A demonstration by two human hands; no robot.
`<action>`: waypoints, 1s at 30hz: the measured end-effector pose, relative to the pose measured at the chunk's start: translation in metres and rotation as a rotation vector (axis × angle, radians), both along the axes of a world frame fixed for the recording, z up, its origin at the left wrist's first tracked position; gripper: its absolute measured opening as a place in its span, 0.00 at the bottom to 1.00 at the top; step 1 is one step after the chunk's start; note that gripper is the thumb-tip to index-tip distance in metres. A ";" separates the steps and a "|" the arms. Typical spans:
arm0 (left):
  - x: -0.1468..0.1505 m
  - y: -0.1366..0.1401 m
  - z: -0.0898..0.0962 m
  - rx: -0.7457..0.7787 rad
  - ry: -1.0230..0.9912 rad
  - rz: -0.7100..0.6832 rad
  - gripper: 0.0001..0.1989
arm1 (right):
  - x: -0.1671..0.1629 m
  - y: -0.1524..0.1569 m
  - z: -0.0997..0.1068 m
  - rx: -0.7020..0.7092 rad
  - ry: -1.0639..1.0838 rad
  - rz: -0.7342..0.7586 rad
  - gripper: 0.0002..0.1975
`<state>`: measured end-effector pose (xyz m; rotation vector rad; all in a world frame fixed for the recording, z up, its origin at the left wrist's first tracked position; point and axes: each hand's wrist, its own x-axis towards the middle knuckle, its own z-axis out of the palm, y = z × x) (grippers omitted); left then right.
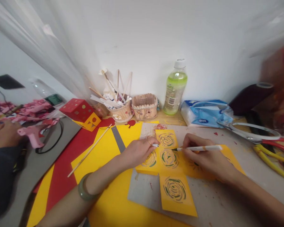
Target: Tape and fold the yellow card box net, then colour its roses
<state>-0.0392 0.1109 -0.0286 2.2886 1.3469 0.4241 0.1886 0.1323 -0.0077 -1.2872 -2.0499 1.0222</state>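
My right hand (203, 156) grips a white marker (207, 148), its dark green tip at the upper edge of the swirl drawn on the middle square. Under it lies a yellow cross-shaped paper cutout (164, 173), with rings of broken green and grey strokes on several squares. My left hand (137, 153) rests over the cutout's left square, fingers closed on a small white marker cap (155, 145). A green bangle (85, 187) circles my left wrist. My right hand partly hides the square beneath it, where some dark strokes show.
Behind stand a cup of cotton swabs and sticks (119, 112), a small wooden basket (144, 107), a bottle of green liquid (176, 88) and a tissue pack (205, 113). Scissors (253, 134) lie right. At left are a red-and-yellow box (79, 112), a pink glue gun (32, 135) and another person's hand (4, 134).
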 end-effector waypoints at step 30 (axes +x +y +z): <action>0.001 0.000 -0.001 -0.014 -0.043 0.024 0.09 | -0.002 0.004 0.001 -0.016 0.366 -0.227 0.07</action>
